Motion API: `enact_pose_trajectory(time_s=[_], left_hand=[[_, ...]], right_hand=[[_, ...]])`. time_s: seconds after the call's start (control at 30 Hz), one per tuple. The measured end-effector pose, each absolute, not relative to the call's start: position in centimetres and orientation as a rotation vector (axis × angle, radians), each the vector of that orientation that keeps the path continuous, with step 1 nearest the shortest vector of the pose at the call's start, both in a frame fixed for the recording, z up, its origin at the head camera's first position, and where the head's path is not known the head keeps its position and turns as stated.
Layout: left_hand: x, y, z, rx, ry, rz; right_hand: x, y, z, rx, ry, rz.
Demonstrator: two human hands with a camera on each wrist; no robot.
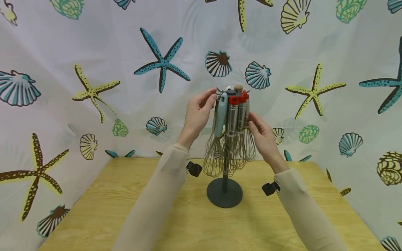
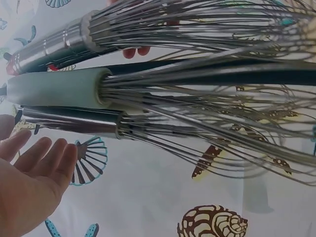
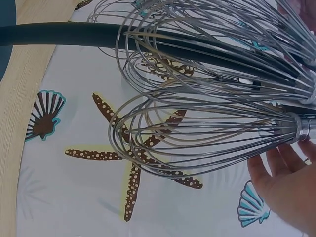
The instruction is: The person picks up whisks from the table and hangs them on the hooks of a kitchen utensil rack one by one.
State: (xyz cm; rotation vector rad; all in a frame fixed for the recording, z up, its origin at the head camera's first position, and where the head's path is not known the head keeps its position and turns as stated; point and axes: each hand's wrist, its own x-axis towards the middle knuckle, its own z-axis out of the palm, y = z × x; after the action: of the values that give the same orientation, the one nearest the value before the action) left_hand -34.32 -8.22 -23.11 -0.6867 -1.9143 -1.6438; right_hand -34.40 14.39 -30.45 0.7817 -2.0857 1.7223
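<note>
A dark rotating stand with a round base [image 1: 224,193] bears several hanging whisks. One whisk has a pale blue-green handle [image 1: 221,115]; others have steel handles with red ends [image 1: 233,116]. My left hand [image 1: 198,113] is at the top left of the stand, thumb and index fingertips right by the hooks. In the left wrist view its other fingers [image 2: 59,163] lie loosely extended beside a steel-handled whisk [image 2: 74,121]. My right hand [image 1: 263,137] is at the right side, fingers reaching behind the rightmost whisk [image 3: 197,133]. Its fingertips are close under that whisk's handle.
The stand is on a light wooden table [image 1: 94,209]. Behind and at both sides hangs a white cloth [image 1: 194,21] printed with starfish and shells. A dark wrist camera [image 1: 194,169] is on the left sleeve, another wrist camera [image 1: 270,188] on the right.
</note>
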Motion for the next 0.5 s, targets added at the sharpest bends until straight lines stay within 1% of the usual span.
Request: enact_pose_trajectory(time_s=[0.2, 0.5], left_hand=[[-33.7, -9.5, -25.3, -0.703, -2.048, -1.604], [-32.9, -13.0, -29.8, -0.570, -2.337, -1.594]], right_hand=[[-34.2, 14.2, -31.0, 0.765, -2.195, 1.587], [-33.4, 14.5, -33.1, 0.715, -2.356, 1.363]])
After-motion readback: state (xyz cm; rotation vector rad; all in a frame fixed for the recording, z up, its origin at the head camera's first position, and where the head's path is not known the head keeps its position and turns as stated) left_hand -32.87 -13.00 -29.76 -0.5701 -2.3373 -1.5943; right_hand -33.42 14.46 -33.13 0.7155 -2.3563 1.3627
